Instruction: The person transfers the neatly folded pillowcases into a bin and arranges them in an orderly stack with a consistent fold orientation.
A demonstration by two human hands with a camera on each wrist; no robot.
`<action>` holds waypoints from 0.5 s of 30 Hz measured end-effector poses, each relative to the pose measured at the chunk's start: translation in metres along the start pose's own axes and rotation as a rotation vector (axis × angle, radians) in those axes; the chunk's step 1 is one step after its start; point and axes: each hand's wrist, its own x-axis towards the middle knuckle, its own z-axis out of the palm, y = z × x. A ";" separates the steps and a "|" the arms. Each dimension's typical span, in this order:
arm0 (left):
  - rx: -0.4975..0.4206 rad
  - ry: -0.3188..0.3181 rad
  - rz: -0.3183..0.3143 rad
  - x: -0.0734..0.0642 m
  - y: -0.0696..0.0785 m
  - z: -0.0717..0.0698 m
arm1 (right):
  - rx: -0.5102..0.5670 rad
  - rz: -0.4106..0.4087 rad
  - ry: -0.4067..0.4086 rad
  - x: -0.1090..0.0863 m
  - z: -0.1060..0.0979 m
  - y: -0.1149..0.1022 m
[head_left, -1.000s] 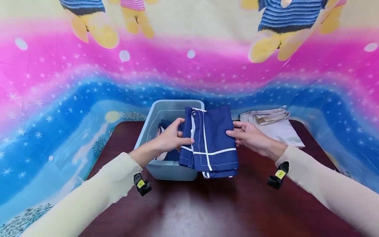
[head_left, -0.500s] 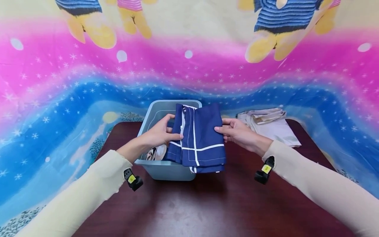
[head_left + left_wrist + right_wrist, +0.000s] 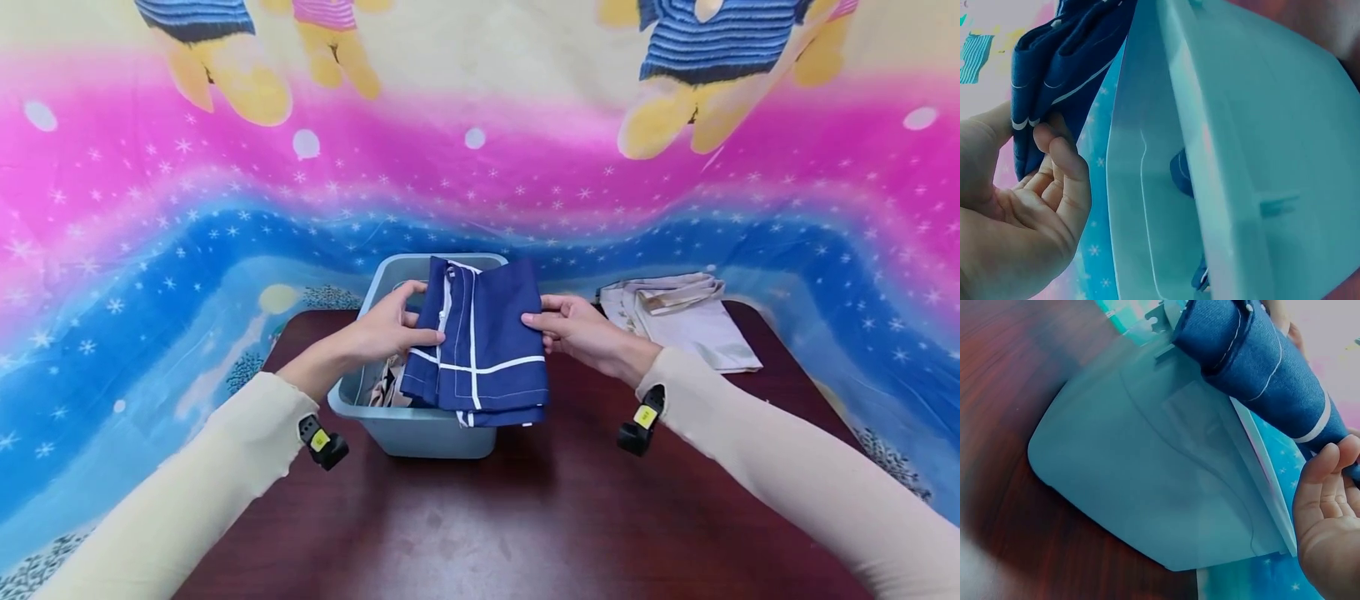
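Observation:
A folded navy cloth (image 3: 498, 333) with white crossing lines is held up between both hands, over the right part of a grey-blue plastic bin (image 3: 431, 442). My left hand (image 3: 386, 327) pinches its left edge, thumb on the near face and fingers behind. On the opposite edge my right hand (image 3: 588, 333) grips it the same way. Layers of the folded cloth (image 3: 1066, 69) show in the left wrist view, above the bin's rim. Inside the bin lie a patterned cloth (image 3: 387, 383) and some navy fabric (image 3: 1181, 174), mostly hidden by the held cloth.
A folded pale cloth (image 3: 697, 325) lies at the back right of the dark reddish-brown table (image 3: 480, 533). Behind the table hangs a colourful printed backdrop (image 3: 480, 183). Small black devices are strapped at both wrists.
Both hands have carried the folded navy cloth leftward and slightly up in view, so it now covers more of the bin. Their hold on it looks the same. The pale cloth stays put.

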 end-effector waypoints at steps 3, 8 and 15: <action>0.016 -0.001 -0.004 -0.001 0.000 -0.005 | 0.022 0.007 0.002 0.004 0.003 -0.002; 0.001 -0.012 0.007 -0.001 0.002 -0.014 | 0.053 0.010 -0.001 0.006 0.009 -0.006; 0.033 -0.003 0.013 0.002 0.003 -0.027 | 0.062 -0.007 -0.027 0.010 0.014 -0.011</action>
